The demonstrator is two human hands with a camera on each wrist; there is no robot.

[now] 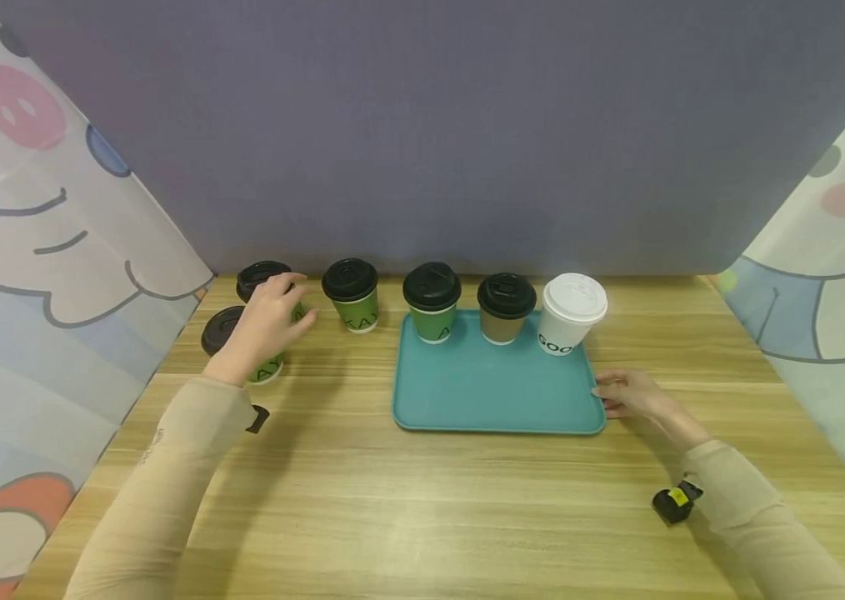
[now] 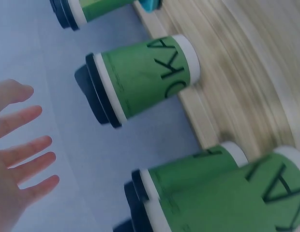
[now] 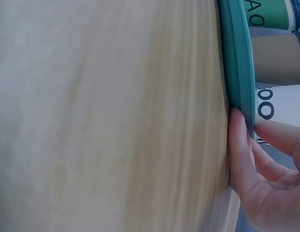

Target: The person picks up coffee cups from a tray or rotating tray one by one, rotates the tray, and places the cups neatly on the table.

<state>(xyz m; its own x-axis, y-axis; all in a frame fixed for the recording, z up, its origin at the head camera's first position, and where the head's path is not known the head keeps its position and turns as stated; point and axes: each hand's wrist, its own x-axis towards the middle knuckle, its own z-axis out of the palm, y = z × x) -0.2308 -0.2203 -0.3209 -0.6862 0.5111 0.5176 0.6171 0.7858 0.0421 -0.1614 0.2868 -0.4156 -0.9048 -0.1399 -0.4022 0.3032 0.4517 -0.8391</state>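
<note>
My left hand hovers over the left-hand cups, its fingers spread and holding nothing. Partly behind it stand two green paper cups with black lids, the nearer one and the farther one. To their right is another green cup; the left wrist view shows the hand apart from this cup. At the right edge of the teal tray, my right hand pinches the rim between thumb and fingers. Along the tray's back stand a green cup, a brown cup and a white cup.
The wooden table extends in front of the tray. A grey panel rises behind the cups, and printed curtains hang at both sides. Black wrist gear sits below the right forearm.
</note>
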